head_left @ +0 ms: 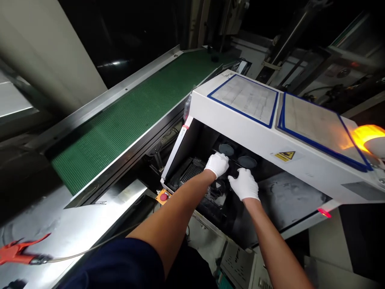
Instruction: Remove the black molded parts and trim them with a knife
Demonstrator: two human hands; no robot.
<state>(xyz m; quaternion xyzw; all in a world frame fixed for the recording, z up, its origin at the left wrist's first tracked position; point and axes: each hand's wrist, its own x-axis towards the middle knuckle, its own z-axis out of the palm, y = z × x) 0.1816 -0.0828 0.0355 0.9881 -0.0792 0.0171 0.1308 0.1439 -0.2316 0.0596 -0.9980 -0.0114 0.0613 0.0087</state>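
Black round knobs (pixel 226 149) under gloved left hand (pixel 217 164) and right hand (pixel 244 184), fingers curled, grip unclear.

- one view only, from a camera worn on the person's head, so no second view shares the scene.
- it looks forward and steeply down, tilted, along both forearms from close range.
- the white machine hood (pixel 270 132) fills the centre and right of the frame.
- the green conveyor belt (pixel 135 116) runs farther off, upper left.
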